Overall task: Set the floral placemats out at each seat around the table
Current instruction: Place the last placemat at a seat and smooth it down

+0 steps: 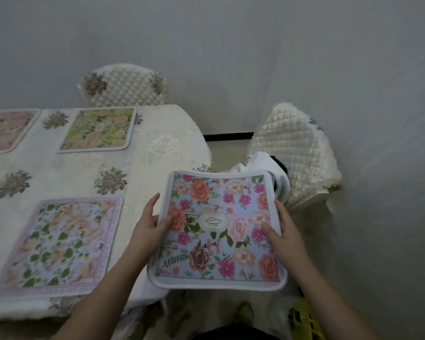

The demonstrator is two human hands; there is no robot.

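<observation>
left hand point(149, 223) grip: thumb over, fingers curled under; right hand point(281, 231) grip: mirrored | both forearms extended forward

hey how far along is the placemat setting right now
Three placemats lie on the table: a pink one, a yellow-green one, and a lilac-bordered one. The left hand and right hand hold a blue placemat off the table's end, not yet laid.

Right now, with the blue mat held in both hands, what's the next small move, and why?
Probably carry the blue placemat, gripped by the left hand and right hand, leftward over the table's end and lay it flat. It hangs mostly past the edge, and that end looks bare.
</observation>
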